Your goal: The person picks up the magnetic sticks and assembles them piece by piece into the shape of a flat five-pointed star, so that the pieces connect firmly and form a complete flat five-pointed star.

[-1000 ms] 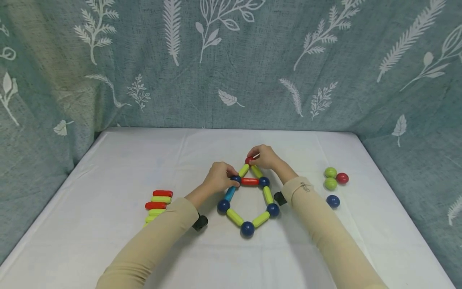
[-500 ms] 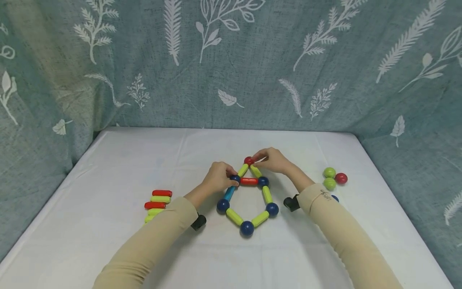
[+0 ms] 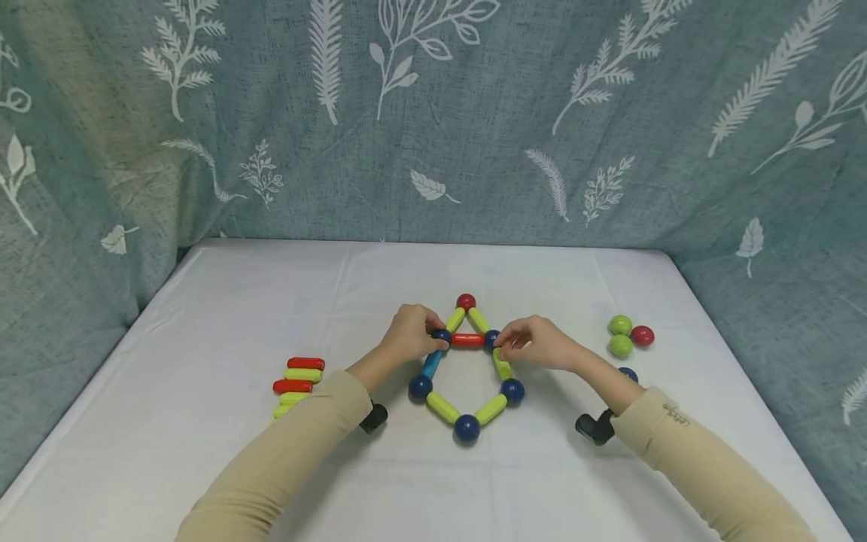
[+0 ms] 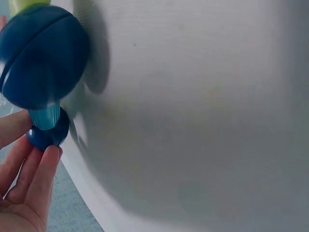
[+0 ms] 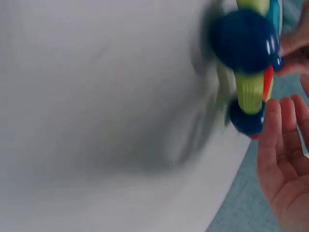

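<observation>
A ring of magnetic rods and balls lies on the white table. My left hand [image 3: 412,333] pinches the blue ball [image 3: 441,338] at its upper left; the left wrist view shows thumb and fingertips around this blue ball [image 4: 48,133]. A blue rod [image 3: 431,363] runs down from it. My right hand [image 3: 538,343] is at the upper right blue ball [image 3: 491,339], its fingers fairly straight beside that blue ball [image 5: 246,118] in the right wrist view; whether they touch it is unclear. A red rod [image 3: 467,341] joins both balls, and a red ball [image 3: 466,302] tops the triangle above.
Loose red and yellow-green rods [image 3: 303,374] lie at the left, partly behind the left sleeve. At the right are green balls [image 3: 619,346], a red ball [image 3: 642,336] and a blue ball [image 3: 629,374] partly hidden by the right arm. A patterned curtain [image 3: 433,128] hangs behind the table.
My right hand has let go of the red top ball and moved down and right to the upper right blue ball. The left hand has stayed on its ball.
</observation>
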The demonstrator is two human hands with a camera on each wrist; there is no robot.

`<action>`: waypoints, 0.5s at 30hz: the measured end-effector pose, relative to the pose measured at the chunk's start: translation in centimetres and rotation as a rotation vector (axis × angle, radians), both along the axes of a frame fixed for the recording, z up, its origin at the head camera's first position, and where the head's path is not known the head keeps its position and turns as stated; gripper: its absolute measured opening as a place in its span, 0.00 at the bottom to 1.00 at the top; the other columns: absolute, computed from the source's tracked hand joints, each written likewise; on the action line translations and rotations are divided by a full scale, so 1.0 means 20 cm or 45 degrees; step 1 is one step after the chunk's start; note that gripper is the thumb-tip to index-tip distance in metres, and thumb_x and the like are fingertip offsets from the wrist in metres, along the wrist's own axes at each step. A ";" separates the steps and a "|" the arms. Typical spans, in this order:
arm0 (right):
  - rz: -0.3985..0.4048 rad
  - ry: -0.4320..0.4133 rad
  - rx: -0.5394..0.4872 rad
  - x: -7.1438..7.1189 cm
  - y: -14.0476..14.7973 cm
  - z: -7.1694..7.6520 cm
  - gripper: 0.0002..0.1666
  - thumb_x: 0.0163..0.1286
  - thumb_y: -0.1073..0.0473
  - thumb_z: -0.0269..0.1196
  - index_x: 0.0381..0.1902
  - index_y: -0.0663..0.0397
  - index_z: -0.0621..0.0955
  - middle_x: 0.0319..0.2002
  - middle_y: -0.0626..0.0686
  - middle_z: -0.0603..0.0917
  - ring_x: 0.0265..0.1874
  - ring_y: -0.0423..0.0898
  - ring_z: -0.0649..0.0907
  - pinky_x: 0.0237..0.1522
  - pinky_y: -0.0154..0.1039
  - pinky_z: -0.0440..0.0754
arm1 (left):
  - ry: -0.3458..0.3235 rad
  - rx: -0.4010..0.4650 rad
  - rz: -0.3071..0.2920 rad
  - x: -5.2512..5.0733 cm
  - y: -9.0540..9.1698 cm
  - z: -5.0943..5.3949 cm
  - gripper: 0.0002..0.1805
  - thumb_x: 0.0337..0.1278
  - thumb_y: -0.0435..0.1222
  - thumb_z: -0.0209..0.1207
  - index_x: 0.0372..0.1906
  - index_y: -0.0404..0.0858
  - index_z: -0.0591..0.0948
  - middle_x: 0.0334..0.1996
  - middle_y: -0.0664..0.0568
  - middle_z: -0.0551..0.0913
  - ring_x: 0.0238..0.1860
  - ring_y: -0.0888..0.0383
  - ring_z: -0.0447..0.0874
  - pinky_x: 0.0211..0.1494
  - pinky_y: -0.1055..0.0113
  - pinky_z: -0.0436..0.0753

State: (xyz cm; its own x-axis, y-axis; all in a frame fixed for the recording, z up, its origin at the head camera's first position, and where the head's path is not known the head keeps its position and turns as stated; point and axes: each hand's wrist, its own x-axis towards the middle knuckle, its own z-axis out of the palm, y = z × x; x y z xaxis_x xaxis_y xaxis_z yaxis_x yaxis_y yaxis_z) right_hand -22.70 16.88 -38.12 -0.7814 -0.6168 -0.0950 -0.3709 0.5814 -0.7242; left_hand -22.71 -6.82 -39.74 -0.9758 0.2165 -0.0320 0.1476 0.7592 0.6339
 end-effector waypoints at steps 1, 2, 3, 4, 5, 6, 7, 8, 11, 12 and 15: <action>0.014 -0.004 0.003 0.02 0.01 -0.01 0.10 0.58 0.65 0.64 0.38 0.63 0.82 0.33 0.50 0.83 0.32 0.43 0.80 0.37 0.35 0.79 | 0.001 -0.002 0.010 0.00 0.00 0.00 0.13 0.41 0.33 0.70 0.37 0.35 0.84 0.33 0.50 0.84 0.37 0.57 0.79 0.43 0.66 0.79; 0.023 -0.007 0.007 0.04 0.01 -0.01 0.09 0.57 0.65 0.64 0.37 0.63 0.82 0.32 0.50 0.83 0.31 0.42 0.80 0.37 0.35 0.78 | 0.000 -0.001 0.023 0.00 -0.01 0.00 0.13 0.41 0.33 0.70 0.37 0.35 0.84 0.33 0.50 0.84 0.37 0.57 0.79 0.43 0.66 0.79; 0.027 -0.006 0.016 0.05 0.01 -0.02 0.09 0.57 0.65 0.64 0.36 0.62 0.82 0.32 0.50 0.83 0.31 0.42 0.80 0.36 0.35 0.78 | 0.001 0.001 0.034 0.00 -0.01 0.00 0.13 0.41 0.33 0.70 0.37 0.35 0.84 0.33 0.50 0.84 0.37 0.57 0.79 0.42 0.66 0.79; 0.023 -0.004 0.026 0.07 0.02 -0.03 0.09 0.56 0.64 0.65 0.36 0.62 0.82 0.32 0.49 0.83 0.31 0.42 0.80 0.36 0.35 0.78 | 0.002 0.003 0.044 0.00 -0.02 0.01 0.13 0.41 0.33 0.70 0.37 0.35 0.84 0.32 0.50 0.83 0.37 0.57 0.79 0.42 0.66 0.79; 0.017 0.006 0.036 0.09 0.02 -0.03 0.09 0.56 0.64 0.66 0.35 0.61 0.82 0.32 0.49 0.83 0.31 0.41 0.80 0.36 0.35 0.78 | 0.002 0.005 0.051 0.00 -0.02 0.01 0.13 0.40 0.33 0.70 0.37 0.35 0.84 0.32 0.51 0.83 0.36 0.58 0.79 0.42 0.66 0.79; 0.000 0.023 0.054 0.10 0.01 -0.04 0.09 0.55 0.63 0.67 0.34 0.60 0.82 0.31 0.48 0.83 0.30 0.41 0.80 0.35 0.34 0.78 | 0.003 0.005 0.053 0.00 -0.02 0.01 0.13 0.41 0.34 0.70 0.37 0.35 0.84 0.32 0.51 0.83 0.36 0.58 0.79 0.41 0.66 0.79; -0.022 0.043 0.069 0.12 0.01 -0.05 0.09 0.54 0.62 0.68 0.33 0.60 0.82 0.30 0.48 0.82 0.30 0.41 0.79 0.34 0.34 0.78 | 0.003 0.004 0.052 0.00 -0.02 0.01 0.14 0.41 0.34 0.70 0.37 0.35 0.84 0.32 0.50 0.83 0.36 0.58 0.79 0.41 0.66 0.79; -0.048 0.067 0.083 0.13 0.01 -0.05 0.09 0.53 0.61 0.69 0.31 0.59 0.82 0.29 0.47 0.82 0.29 0.40 0.79 0.33 0.33 0.78 | 0.000 0.005 0.049 0.00 -0.02 0.01 0.14 0.41 0.34 0.70 0.37 0.35 0.84 0.32 0.50 0.83 0.36 0.58 0.79 0.41 0.66 0.79; -0.122 0.154 0.106 0.17 0.00 -0.06 0.09 0.50 0.61 0.71 0.27 0.58 0.82 0.25 0.46 0.81 0.26 0.39 0.78 0.29 0.31 0.77 | 0.000 -0.002 0.039 0.00 -0.02 0.01 0.14 0.41 0.34 0.70 0.38 0.34 0.84 0.33 0.50 0.83 0.36 0.57 0.78 0.41 0.66 0.79; -0.144 0.177 0.107 0.18 -0.01 -0.07 0.09 0.49 0.61 0.72 0.26 0.57 0.82 0.24 0.45 0.81 0.25 0.38 0.78 0.27 0.31 0.77 | 0.000 -0.003 0.040 0.00 -0.02 0.01 0.14 0.41 0.34 0.70 0.38 0.34 0.84 0.33 0.50 0.83 0.36 0.57 0.78 0.41 0.66 0.79; -0.182 0.218 0.098 0.21 -0.02 -0.07 0.09 0.47 0.62 0.72 0.24 0.57 0.81 0.23 0.45 0.80 0.23 0.38 0.77 0.25 0.30 0.76 | 0.007 -0.006 0.044 0.01 -0.01 0.01 0.14 0.41 0.33 0.70 0.38 0.34 0.84 0.32 0.50 0.83 0.36 0.57 0.78 0.41 0.66 0.79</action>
